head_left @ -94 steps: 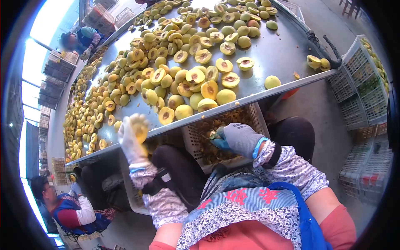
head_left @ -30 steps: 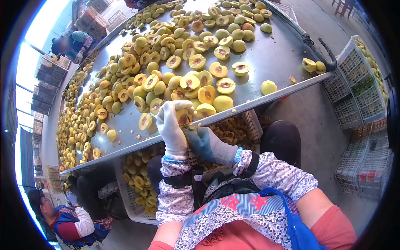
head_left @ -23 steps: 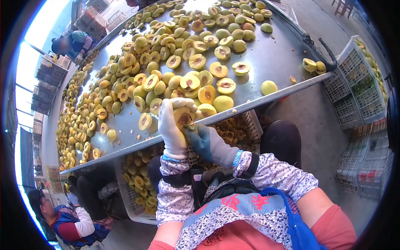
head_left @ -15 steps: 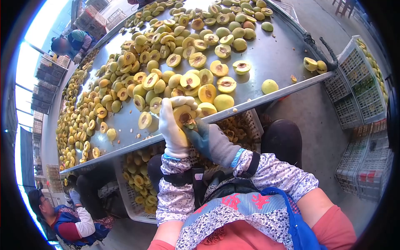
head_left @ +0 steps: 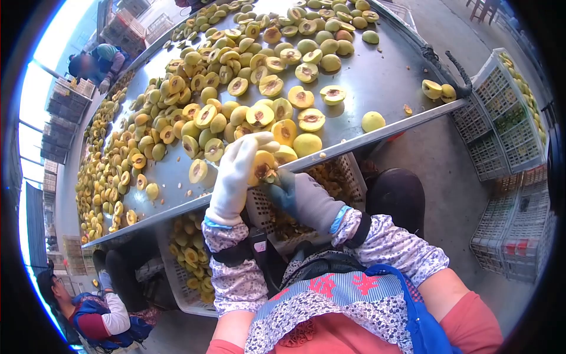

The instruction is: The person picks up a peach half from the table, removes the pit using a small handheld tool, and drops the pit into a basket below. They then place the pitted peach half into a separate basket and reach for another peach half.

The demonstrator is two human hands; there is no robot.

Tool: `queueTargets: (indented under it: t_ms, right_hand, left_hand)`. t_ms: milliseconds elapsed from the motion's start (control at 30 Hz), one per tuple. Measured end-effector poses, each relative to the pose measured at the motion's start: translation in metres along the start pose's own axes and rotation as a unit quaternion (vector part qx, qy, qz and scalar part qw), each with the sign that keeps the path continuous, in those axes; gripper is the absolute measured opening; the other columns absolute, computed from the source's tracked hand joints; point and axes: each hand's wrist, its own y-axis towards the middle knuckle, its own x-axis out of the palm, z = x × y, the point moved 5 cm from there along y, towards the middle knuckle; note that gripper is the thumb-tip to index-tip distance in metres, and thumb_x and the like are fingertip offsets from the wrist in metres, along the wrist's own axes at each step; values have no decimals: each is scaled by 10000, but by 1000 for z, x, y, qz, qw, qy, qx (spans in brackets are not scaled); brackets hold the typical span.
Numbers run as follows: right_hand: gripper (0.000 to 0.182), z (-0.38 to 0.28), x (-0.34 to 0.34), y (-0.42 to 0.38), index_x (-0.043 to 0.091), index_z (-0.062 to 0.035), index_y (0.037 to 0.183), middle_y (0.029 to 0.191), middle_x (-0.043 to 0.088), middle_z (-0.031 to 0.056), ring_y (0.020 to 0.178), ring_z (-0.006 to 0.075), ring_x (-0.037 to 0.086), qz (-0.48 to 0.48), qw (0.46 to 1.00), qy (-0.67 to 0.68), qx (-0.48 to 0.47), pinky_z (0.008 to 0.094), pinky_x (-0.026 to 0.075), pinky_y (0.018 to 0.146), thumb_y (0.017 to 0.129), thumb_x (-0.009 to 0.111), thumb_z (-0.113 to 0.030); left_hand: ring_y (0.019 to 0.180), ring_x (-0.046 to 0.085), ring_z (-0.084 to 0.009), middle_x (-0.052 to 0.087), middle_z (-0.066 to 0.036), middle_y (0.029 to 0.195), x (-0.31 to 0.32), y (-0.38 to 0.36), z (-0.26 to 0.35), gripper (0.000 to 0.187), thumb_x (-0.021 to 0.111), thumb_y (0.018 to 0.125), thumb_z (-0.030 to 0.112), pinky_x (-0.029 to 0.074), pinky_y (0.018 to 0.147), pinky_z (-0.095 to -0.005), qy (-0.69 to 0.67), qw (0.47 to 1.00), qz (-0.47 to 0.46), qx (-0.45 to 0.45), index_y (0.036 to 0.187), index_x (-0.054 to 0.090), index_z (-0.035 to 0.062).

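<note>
My left hand [head_left: 234, 180], in a white glove, holds a peach half [head_left: 261, 166] with its brown pit cavity facing me. My right hand [head_left: 303, 199], in a grey glove with blue-green fingers, is closed against the lower edge of that half, by the cavity. Whatever its fingers grip is hidden. Both hands are just off the near edge of a metal table [head_left: 354, 138]. Behind them, many cut peaches lie on the table, among them a half [head_left: 311, 119] and a rounded peach [head_left: 308, 144].
Under the table edge sit a crate [head_left: 356, 180] with brownish fruit scraps and a white crate [head_left: 168, 277] of peach halves. Stacked crates [head_left: 510, 118] stand to the right. One co-worker [head_left: 97, 315] sits at lower left, another [head_left: 106, 62] at the far left.
My left hand has shifted left and its fingers have lifted and loosened somewhat around the peach half. My right hand stays by the cavity. The whole view has shifted slightly.
</note>
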Motion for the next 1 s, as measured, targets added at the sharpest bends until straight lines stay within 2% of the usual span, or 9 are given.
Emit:
queueTargets:
  t_ms: [67,133,267,333,367,533,633,867,1000]
  right_hand:
    - [350,10,9,5,644,-44,1134,960,700,212,923,316,696,-2,998,63,2,415,520,827,991,584,-358]
    - [413,13,20,10,671,-23,1054,880,697,180,814,248,667,8,981,192,-40,404,520,767,1001,553,-415]
    - [442,11,14,2,659,-5,1072,870,693,126,823,157,607,-77,984,156,-35,372,513,765,1012,531,-424]
    - [435,11,15,2,657,-16,1009,794,656,85,767,132,591,-117,979,167,-8,327,498,688,1020,513,-426]
    - [435,9,15,3,657,-16,1009,794,656,85,767,132,591,-117,979,167,-9,327,498,688,1020,513,-426]
    - [369,-20,1,-3,602,-77,934,704,525,-11,682,59,493,-147,917,363,74,247,403,562,1036,461,-402]
    - [442,-25,7,-11,614,-60,960,679,514,-35,572,64,427,-186,899,384,97,225,323,485,1032,455,-466]
    - [431,-15,10,-4,585,-86,976,639,467,-46,520,59,397,-188,934,303,-38,224,319,453,1013,479,-502]
    - [472,-14,10,-23,543,-122,881,581,395,-65,430,46,342,-372,823,401,157,211,273,386,988,493,-579]
  left_hand:
    - [874,653,-162,717,-119,997,3,-10,-2,404,475,1038,327,509,844,-314,-400,887,132,-189,1198,634,-8]
    - [883,649,-146,718,-116,999,1,-9,-14,381,472,1034,298,504,833,-297,-359,909,131,-167,1198,653,6]
    - [859,663,-152,723,-108,936,-3,-5,-16,407,433,1038,310,496,808,-272,-226,951,-17,-210,1116,700,13]
    - [899,690,-193,717,-165,1031,-8,0,-1,384,380,1066,259,529,810,-286,-58,997,-38,-34,1193,634,0]
    - [940,668,-186,719,-131,1011,-7,-5,-4,446,414,1047,325,506,849,-285,-295,936,-12,-190,1236,642,-9]
    - [1008,669,-241,673,-182,1154,11,-17,-13,471,440,1050,312,538,898,-332,-368,899,231,-54,1313,546,-64]
    - [933,669,-239,666,-178,1122,25,-22,-13,436,419,1056,342,554,863,-369,-460,833,285,-113,1239,549,-31]
    - [647,646,-210,663,-140,815,9,-15,11,424,343,1068,312,552,602,-302,-204,969,137,-41,895,570,-1]
    - [653,673,-207,671,-158,773,13,-16,2,417,382,1055,276,557,592,-302,-453,873,124,-130,846,593,-17]
